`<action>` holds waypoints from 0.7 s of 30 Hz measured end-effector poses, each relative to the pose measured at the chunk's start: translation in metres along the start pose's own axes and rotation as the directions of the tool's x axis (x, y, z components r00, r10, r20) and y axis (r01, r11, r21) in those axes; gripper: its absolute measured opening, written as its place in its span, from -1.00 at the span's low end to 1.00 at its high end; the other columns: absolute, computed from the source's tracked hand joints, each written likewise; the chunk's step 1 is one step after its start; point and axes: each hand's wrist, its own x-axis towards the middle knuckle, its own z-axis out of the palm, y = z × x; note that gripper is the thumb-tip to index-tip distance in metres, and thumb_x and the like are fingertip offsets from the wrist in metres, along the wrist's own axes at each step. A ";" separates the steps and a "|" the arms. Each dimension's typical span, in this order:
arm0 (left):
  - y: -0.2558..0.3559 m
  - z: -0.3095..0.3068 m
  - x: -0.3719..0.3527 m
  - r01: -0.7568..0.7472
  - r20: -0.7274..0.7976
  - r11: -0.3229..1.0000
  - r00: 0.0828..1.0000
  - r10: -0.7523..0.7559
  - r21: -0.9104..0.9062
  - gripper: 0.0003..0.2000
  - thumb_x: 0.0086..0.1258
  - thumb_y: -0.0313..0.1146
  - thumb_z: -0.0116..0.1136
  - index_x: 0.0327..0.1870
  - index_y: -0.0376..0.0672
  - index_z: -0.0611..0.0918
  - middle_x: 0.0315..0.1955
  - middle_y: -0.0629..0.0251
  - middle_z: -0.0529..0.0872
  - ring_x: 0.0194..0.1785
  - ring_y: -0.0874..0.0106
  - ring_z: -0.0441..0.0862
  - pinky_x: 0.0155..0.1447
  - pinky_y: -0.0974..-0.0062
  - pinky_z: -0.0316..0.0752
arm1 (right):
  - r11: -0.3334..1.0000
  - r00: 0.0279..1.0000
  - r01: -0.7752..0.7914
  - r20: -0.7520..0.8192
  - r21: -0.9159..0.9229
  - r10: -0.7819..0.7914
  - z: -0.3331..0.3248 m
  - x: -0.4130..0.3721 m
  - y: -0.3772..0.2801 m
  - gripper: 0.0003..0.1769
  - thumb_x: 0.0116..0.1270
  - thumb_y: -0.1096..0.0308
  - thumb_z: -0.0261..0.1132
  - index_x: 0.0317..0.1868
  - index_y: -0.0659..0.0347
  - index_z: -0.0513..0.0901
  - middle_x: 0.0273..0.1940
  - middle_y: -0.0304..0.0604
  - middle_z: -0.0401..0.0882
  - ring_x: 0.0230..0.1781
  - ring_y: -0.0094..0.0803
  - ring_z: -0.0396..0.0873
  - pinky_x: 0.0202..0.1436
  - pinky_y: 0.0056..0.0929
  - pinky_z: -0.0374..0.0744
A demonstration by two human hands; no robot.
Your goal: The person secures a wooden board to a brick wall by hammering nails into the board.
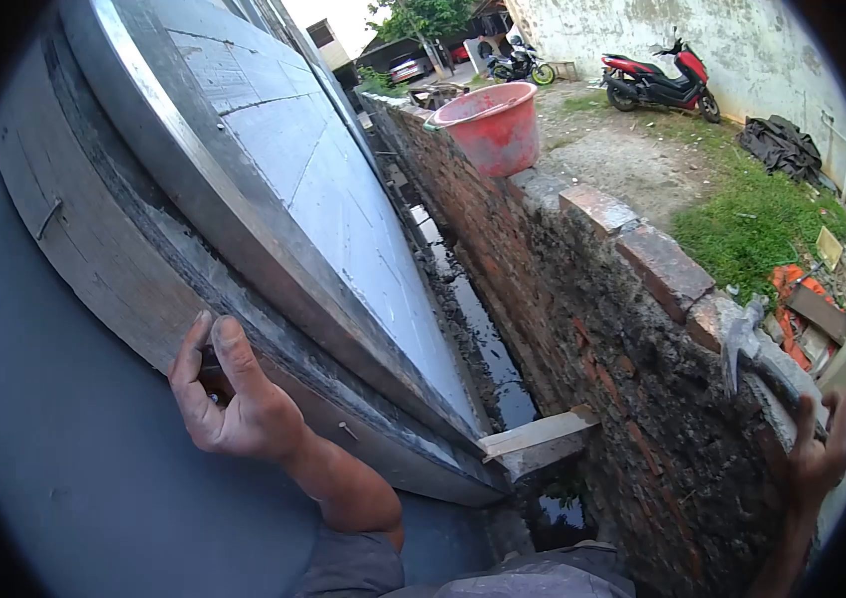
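My left hand (239, 399) is at the lower edge of a wooden plank (104, 234), thumb and fingers curled towards each other. Something small and dark with a shiny spot shows between them; I cannot tell what it is. Bent nails (48, 219) stick out of this plank, which runs along the smooth grey wall. On the far right, my right hand (822, 453) has its fingers around the handle of a claw hammer (742, 344). The hammer's metal head rests over the top of the brick wall (632, 389), pointing away from me.
A red bucket (498, 130) stands on the brick wall beside loose bricks (664, 267). Between the walls runs a narrow gap with water (488, 339), bridged by a short wooden piece (541, 435). Beyond are grass (742, 229) and a red motorbike (662, 80).
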 end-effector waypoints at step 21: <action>0.010 0.019 -0.007 -0.181 0.182 0.815 0.979 0.095 0.551 -0.21 0.13 -0.24 0.54 0.40 -0.18 0.39 0.13 0.13 0.32 0.22 0.27 0.37 0.20 0.35 0.41 | -0.272 0.983 -0.139 0.099 0.952 -0.156 0.159 0.005 -0.421 -0.30 -0.01 -0.28 0.51 -0.23 0.19 0.52 -0.40 -0.16 0.44 -0.54 -0.28 0.51 -0.51 -0.32 0.49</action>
